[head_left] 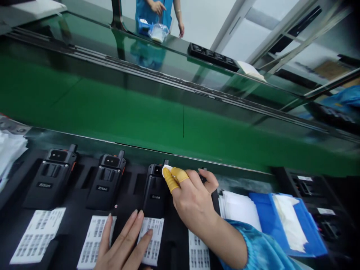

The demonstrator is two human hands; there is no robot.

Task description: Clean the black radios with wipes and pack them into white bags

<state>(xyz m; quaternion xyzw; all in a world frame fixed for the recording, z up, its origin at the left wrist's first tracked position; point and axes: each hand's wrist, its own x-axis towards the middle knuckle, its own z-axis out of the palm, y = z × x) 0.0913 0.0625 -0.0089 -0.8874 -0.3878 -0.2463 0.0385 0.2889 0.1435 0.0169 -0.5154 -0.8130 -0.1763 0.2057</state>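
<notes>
Between the thumb and index finger of my right hand [194, 191], both in yellow finger cots, is a small white wiping piece [166, 171]. It is pressed against the camera area at the top of a black Riton handset [154, 193]. My left hand [123, 243] lies with fingers spread below that handset, over a barcode label sheet [153, 238]. Two more handsets lie to the left, one in the middle [106, 183] and one farther out [50, 180], each with a label sheet below it. A fourth handset is mostly hidden behind my right hand.
A black tray [75, 210] holds the handsets. To the right are white papers [239, 208] and a blue packet [312, 228]. Beyond runs a green conveyor belt [140, 120] with a raised edge. Across it stands a person [154, 11] in blue.
</notes>
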